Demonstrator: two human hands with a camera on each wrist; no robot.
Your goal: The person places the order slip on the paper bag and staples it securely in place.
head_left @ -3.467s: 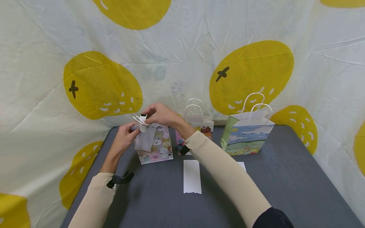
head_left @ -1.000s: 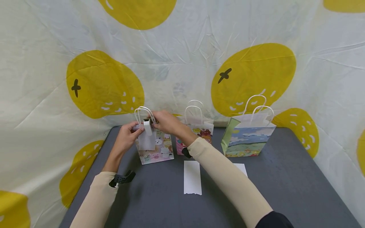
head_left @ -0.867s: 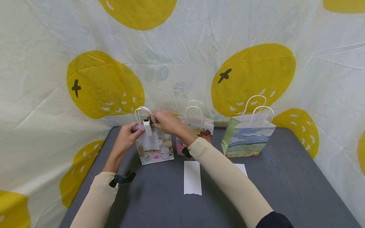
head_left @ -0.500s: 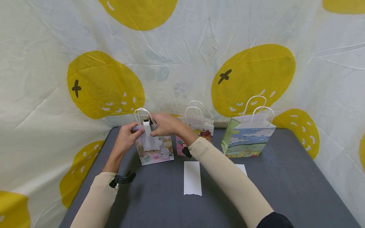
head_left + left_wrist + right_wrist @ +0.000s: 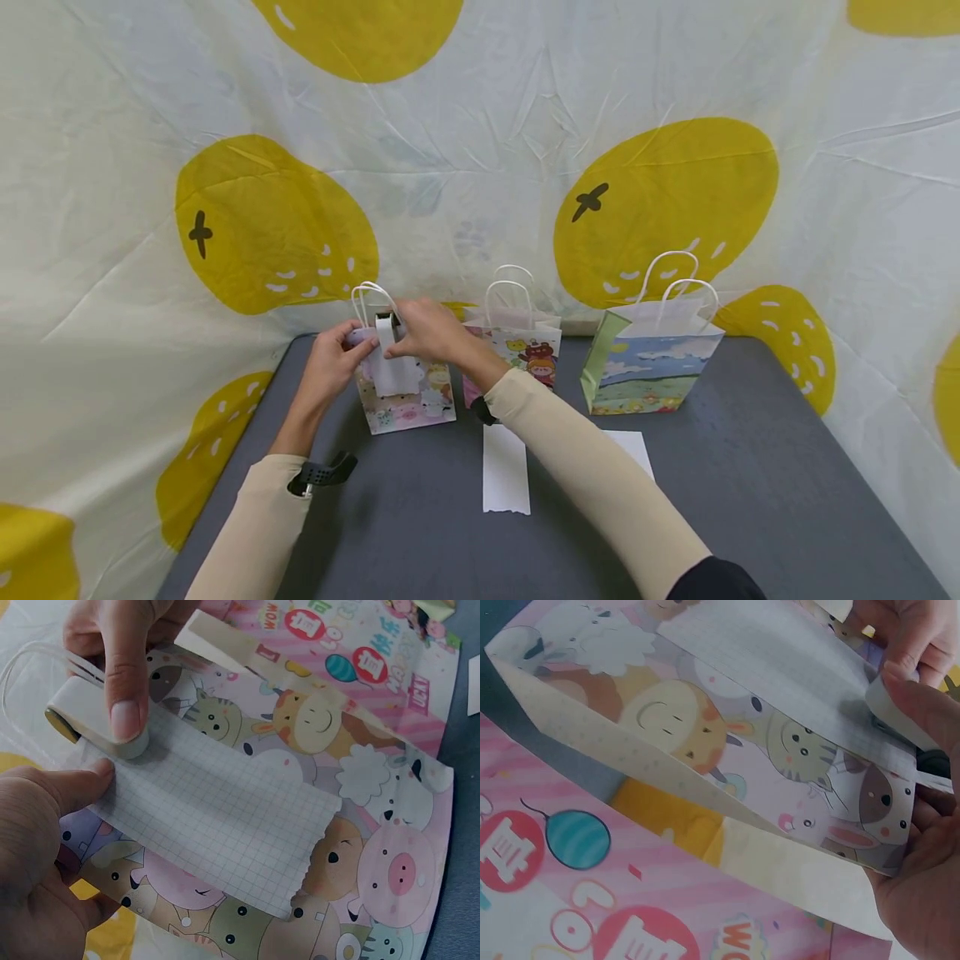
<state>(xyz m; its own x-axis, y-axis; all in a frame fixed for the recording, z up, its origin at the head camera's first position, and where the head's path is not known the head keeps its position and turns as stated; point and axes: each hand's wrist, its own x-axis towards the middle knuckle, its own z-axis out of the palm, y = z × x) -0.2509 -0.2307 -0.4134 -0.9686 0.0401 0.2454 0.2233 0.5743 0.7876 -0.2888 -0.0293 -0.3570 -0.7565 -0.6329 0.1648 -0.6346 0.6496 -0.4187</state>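
Note:
A small paper bag with cartoon animals (image 5: 408,412) stands at the table's left, white cord handles up. A gridded paper slip (image 5: 225,817) with a torn lower edge lies flat against its front, near the top. Over the slip's upper end sits a small white stapler (image 5: 385,332), its metal end upward. My right hand (image 5: 431,333) grips the stapler, thumb pressing its lower front end (image 5: 127,742) and fingers behind, partly hidden by the bag. My left hand (image 5: 330,358) pinches the bag's top left edge beside the slip, thumb in front.
A pink cartoon bag (image 5: 540,358) stands just right of the animal bag, and a landscape bag (image 5: 652,375) farther right. Two more white slips lie on the grey table (image 5: 420,517): one torn slip (image 5: 506,483), another (image 5: 630,450) partly under the right sleeve.
The bag's handles and stapler, tilted forward earlier, now stand more upright. The slip swung slightly right. My right thumb moved from the stapler's side onto its lower front. My left hand stayed put.

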